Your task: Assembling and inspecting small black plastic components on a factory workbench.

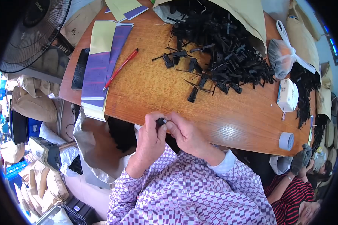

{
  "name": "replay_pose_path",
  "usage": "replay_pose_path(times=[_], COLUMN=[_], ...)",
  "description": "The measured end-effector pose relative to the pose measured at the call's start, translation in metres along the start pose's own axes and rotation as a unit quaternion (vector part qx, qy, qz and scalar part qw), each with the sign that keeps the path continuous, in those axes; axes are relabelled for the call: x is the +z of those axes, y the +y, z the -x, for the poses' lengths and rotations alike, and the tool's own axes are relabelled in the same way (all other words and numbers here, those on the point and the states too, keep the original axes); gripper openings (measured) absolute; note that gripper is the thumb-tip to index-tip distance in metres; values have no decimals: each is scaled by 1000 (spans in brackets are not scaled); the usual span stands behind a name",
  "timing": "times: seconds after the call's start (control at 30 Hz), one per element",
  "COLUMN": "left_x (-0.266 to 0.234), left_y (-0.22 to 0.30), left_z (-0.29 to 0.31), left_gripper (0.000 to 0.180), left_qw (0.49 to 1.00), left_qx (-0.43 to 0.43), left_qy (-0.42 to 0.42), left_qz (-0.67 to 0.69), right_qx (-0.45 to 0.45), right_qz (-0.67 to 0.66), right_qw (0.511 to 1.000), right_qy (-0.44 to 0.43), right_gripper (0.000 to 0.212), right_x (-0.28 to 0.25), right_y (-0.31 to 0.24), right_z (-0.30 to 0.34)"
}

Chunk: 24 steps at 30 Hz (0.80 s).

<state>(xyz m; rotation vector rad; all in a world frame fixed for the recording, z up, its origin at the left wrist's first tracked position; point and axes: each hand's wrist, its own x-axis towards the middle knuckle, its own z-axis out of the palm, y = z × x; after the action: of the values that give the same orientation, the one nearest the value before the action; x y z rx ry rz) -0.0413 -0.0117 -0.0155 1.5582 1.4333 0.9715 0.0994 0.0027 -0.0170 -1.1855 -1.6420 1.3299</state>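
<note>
Just off the table's near edge, my left hand (pixel 153 129) pinches a small black plastic part (pixel 160 122) between thumb and fingers. My right hand (pixel 184 132) meets it from the other side, its fingertips closed against the same part. Most of the part is covered by the fingers, so its full shape is hidden. Beyond my hands, a large heap of black plastic parts (pixel 229 56) with thin rods spills from a paper sack (pixel 248 15). Several loose black parts (pixel 193 90) lie at the heap's near left side.
Left on the wooden table (pixel 146 90) are a red pen (pixel 121 69), purple-and-yellow booklets (pixel 97 71) and a dark phone-like slab (pixel 80 69). A tape roll (pixel 286 141), white box (pixel 288 95) and tied plastic bag (pixel 283 56) stand right. A co-worker's gloved hand (pixel 300 161) shows at right.
</note>
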Motion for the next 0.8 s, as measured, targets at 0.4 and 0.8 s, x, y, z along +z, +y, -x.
replay_pose_path(times=[0.4, 0.8], left_x=[-73, -24], left_y=[-26, -2], left_z=[30, -10], left_gripper=[13, 40], left_qw=[964, 974], left_qx=[-53, 111], left_qy=[81, 84], left_qz=[-246, -179], right_qx=[-45, -76], right_qz=[360, 331], right_qw=[926, 927], right_qy=[101, 159], right_gripper=[16, 10], right_x=[-78, -108], right_y=[4, 24], right_z=[-12, -21])
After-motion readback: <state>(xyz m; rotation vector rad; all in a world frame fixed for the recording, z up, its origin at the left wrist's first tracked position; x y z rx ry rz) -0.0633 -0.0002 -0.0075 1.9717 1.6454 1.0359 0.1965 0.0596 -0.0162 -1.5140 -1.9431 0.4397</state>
